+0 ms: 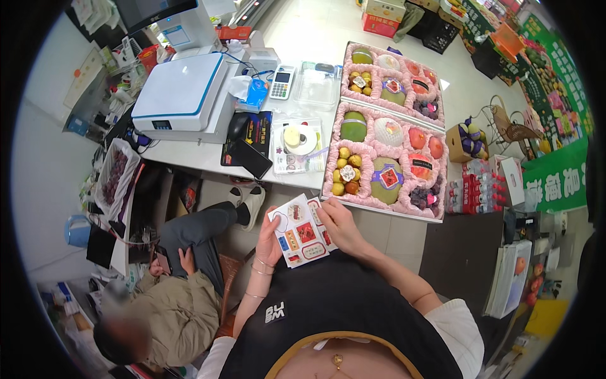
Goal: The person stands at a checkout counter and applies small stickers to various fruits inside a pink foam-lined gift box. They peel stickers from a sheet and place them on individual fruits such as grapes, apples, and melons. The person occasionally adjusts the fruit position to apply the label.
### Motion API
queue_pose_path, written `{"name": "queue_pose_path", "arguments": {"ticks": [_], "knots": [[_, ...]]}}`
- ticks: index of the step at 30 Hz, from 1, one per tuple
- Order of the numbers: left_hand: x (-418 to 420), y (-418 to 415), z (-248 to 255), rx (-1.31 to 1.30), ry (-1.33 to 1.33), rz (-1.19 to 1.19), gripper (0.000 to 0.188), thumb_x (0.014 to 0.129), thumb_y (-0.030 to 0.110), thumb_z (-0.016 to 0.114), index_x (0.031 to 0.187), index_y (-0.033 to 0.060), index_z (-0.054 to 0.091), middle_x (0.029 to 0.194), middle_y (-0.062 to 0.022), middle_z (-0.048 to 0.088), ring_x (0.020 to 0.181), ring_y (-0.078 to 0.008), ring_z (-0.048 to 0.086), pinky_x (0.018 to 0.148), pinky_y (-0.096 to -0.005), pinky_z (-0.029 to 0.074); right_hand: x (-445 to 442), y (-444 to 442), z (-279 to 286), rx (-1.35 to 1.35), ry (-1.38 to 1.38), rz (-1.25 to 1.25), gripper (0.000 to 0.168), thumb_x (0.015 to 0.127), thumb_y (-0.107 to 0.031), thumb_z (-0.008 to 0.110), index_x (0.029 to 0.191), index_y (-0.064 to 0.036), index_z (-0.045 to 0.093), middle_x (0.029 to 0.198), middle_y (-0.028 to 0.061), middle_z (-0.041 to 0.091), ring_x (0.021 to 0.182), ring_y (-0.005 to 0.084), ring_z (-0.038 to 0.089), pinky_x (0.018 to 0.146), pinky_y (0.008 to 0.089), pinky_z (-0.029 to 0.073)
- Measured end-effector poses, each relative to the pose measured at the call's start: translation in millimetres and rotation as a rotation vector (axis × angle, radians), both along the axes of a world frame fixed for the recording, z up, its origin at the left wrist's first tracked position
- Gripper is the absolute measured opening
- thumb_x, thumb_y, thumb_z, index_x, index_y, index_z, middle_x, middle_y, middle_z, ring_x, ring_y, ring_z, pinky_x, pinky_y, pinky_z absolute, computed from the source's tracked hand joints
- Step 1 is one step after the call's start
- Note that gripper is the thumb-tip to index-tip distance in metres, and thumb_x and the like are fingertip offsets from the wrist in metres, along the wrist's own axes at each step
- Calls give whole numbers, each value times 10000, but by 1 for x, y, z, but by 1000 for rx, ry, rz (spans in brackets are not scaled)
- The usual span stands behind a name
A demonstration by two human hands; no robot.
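My left hand (269,241) grips a sheet of stickers (299,232) at its left edge. At the right, my right hand (342,226) pinches a second sticker sheet (326,237), partly hidden under the first. Just beyond my hands lies an open fruit gift box (326,189) lined with pink ruffled cloth. It holds a melon with a purple band (387,194), a melon in white foam net (388,131), a green melon (353,131), small yellow-brown fruits (344,152), red fruits and dark grapes. A similar filled box (442,85) adjoins its far side.
On the white counter (175,156) are a scale (180,90), a card terminal (282,83), a phone (253,158), tape rolls (303,139) and clear plastic containers (317,87). A seated person (184,303) holds a phone at lower left. Bottled drinks (476,192) stand right of the boxes.
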State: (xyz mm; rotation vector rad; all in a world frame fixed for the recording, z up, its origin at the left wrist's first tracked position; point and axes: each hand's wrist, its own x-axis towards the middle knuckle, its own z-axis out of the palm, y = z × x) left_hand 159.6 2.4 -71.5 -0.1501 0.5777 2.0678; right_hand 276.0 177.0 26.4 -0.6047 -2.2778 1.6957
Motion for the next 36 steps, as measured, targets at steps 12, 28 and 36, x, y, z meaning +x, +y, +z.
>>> {"name": "queue_pose_path", "arguments": {"ticks": [12,28,36], "knots": [[-37,20,7,33,-45,-140,262,1001,120,462,1258,79,428,1256,-118,553,1165,-253,562,997,-430,478,26,30,46,38,179,-725,163,967,-91,542,842,4,589,697,2,602,578,18,469,515,219,365],[97,43,37,-396,153,358,199,991,87,460,1183,39,484,1081,-102,588,986,-171,593,861,-306,506,114,1,-24,-562,-198,-207,151,892,-50,594,933,54,493,827,142,650,636,172,671,495,278,543],[119,30,47,-443,378,317,176,911,47,622,1063,36,535,940,-38,621,828,-90,607,736,-239,514,117,27,-20,-157,-132,128,417,835,-199,737,1112,49,550,1156,132,608,1020,192,609,850,313,505]]}}
